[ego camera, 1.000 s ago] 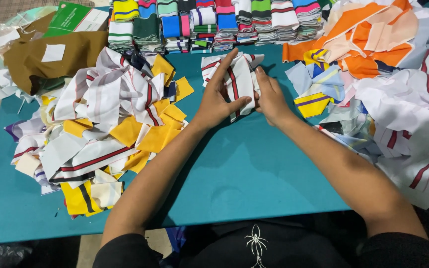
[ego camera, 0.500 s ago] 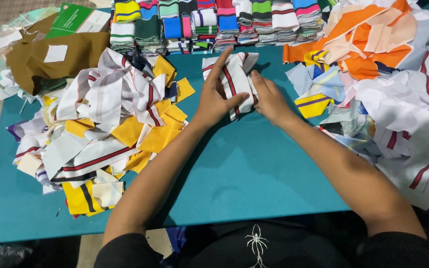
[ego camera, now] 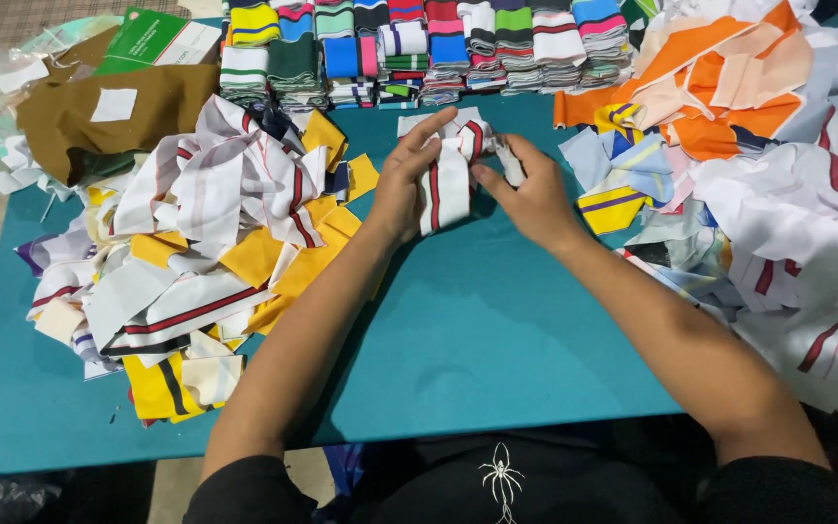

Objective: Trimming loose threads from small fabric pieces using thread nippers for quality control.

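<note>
Both my hands hold a small bundle of white knit strips with red and dark stripes (ego camera: pixel 448 180) over the far middle of the teal table (ego camera: pixel 497 340). My left hand (ego camera: pixel 404 180) grips the bundle's left side with its fingers curled over the top. On the bundle's right side, my right hand (ego camera: pixel 533 194) pinches the strips' ends. The bundle hangs partly folded between the two hands, just above the table.
A loose heap of white, striped and yellow strips (ego camera: pixel 196 252) lies at left. Rows of stacked, folded striped bands (ego camera: pixel 419 49) line the far edge. Orange and white fabric pieces (ego camera: pixel 749 126) pile up at right. A brown cloth (ego camera: pixel 99 112) and a green packet (ego camera: pixel 152 39) sit far left.
My hands have tightened the bundle, drawing the strips closer together; the left hand's fingers now reach over its top. The piles have not moved.
</note>
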